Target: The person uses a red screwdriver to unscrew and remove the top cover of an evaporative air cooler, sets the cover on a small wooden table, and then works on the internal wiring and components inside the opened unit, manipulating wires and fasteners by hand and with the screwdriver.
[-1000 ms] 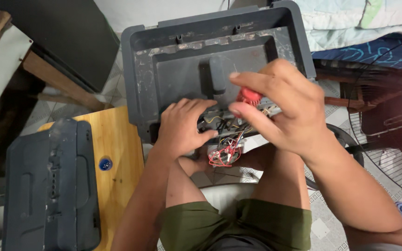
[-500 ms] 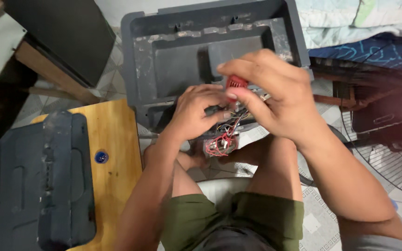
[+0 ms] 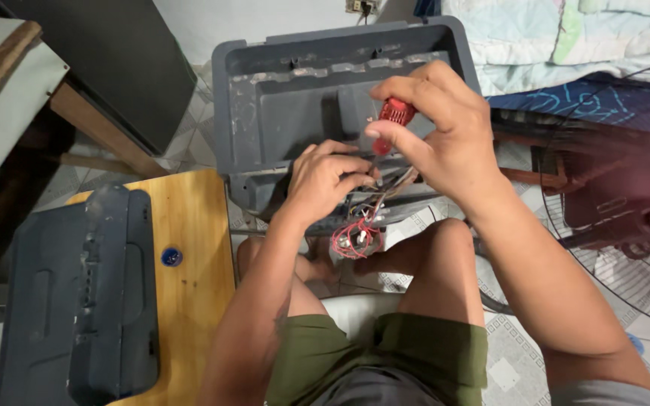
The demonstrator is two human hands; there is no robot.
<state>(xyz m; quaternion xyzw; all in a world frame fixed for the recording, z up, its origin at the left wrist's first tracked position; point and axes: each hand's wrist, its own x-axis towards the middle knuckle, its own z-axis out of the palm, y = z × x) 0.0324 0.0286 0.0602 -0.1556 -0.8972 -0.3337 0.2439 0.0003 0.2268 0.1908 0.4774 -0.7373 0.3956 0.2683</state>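
Observation:
My right hand [image 3: 438, 139] grips the red handle of a screwdriver [image 3: 390, 120], its shaft pointing down into a small assembly with red wires [image 3: 355, 239]. My left hand [image 3: 329, 180] is closed on that assembly, holding it at the front edge of a large dark grey plastic housing [image 3: 280, 105] that lies open in front of my knees. The screwdriver tip and most of the assembly are hidden behind my fingers.
A second dark grey plastic cover [image 3: 77, 293] lies on a low wooden table [image 3: 189, 248] at my left, beside a small blue cap [image 3: 171, 257]. A fan grille [image 3: 626, 248] lies on the tiled floor at right, bedding [image 3: 566, 37] behind it.
Both hands stayed on the wired assembly. My right hand has lifted slightly, showing more of the red screwdriver handle. The view has shifted a little.

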